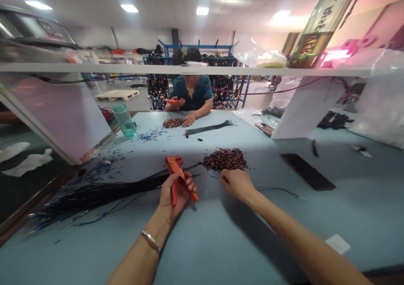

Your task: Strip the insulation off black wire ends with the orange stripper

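Note:
My left hand (176, 190) is wrapped round a pair of red-orange wire strippers (174, 164), their jaws pointing up and away from me. Beside that hand lies a bundle of thin black wires (116, 192) with blue and bare tips. My right hand (236, 182) is closed in a pinch just in front of a heap of small dark and copper-coloured pieces (225, 159). A thin black wire (279, 189) runs from under this hand out to the right, and a short end shows by the fingertips. The fingers hide the grip itself.
Blue scraps (102, 167) litter the left side. A black phone (307, 171) lies at right, a green bottle (124, 121) stands at back left. Across the table a person (191, 89) works with another tool. A white shelf (126, 69) spans above, carrying a large bottle (318, 32).

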### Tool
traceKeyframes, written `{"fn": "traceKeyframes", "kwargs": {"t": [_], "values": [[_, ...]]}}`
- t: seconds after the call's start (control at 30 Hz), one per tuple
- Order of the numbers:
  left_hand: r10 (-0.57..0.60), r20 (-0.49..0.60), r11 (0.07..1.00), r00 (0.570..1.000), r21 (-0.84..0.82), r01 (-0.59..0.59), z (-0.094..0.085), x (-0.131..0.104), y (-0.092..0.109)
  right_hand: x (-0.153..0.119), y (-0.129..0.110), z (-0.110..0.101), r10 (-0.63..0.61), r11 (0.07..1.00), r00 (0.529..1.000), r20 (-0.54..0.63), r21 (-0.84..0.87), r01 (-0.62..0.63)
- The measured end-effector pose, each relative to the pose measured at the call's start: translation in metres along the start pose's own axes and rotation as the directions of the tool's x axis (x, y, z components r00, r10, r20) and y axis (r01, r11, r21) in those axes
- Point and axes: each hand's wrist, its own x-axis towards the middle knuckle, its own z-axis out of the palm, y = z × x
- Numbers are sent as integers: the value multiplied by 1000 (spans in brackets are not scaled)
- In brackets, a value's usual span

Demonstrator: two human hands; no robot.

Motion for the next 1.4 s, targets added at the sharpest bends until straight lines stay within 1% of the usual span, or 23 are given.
{"fn": "traceKeyframes", "kwargs": {"t": [0.07, 0.23, 0.3, 0.47, 0.53, 0.63, 0.77, 0.83, 0.9, 1.0, 1.07, 1.17, 1.23, 1.3, 1.4], "values": [[2, 0, 1000, 1000, 1, -2, 0, 0, 0, 1, -2, 3, -2, 1000, 1000, 0, 3, 2], [5, -1, 1000, 1000, 5, -5, 0, 0, 1, 9, 5, -1, 73, 997, 997, -30, 7, -72], [2, 2, 1000, 1000, 4, -2, 0, 1, 1, 7, 7, -4, 61, 998, 998, -28, 16, -60], [0, 4, 1000, 1000, -3, 0, -1, 1, 1, -1, 12, -5, -14, 999, 1000, -1, 38, 14], [1, 2, 1000, 1000, -6, -1, -1, 1, 1, -2, 19, -5, -8, 999, 1000, 1, 44, 8], [-2, 2, 1000, 1000, -7, 2, -1, 1, 1, -3, 37, -7, 2, 998, 1000, 19, 56, -3], [-1, 1, 1000, 1000, -3, 1, -2, 1, 1, -6, 60, -6, -35, 995, 997, 67, 92, 29], [2, 6, 1000, 1000, 3, -2, -2, 2, 1, -7, 68, -3, -54, 992, 996, 74, 115, 45], [5, 12, 1000, 1000, 11, -6, -3, 2, 1, -6, 72, 1, -41, 991, 997, 59, 133, 32], [13, 22, 999, 1000, 28, -14, -4, 3, 2, -3, 76, 6, 14, 988, 1000, 11, 156, -16], [18, 29, 999, 999, 42, -19, -5, 4, 2, -2, 77, 7, 28, 984, 1000, -8, 177, -26], [21, 45, 997, 999, 67, -24, -5, 4, 2, -3, 75, 8, -2, 977, 1000, -5, 213, 3], [19, 62, 996, 998, 87, -25, -4, 3, 1, -4, 72, 10, -33, 973, 999, 3, 231, 32], [14, 83, 994, 996, 108, -23, -3, 1, 1, -4, 67, 13, -39, 970, 999, -1, 239, 38], [2, 117, 990, 993, 139, -19, -1, -2, 0, 2, 62, 16, 25, 971, 999, -40, 239, -15]]}}
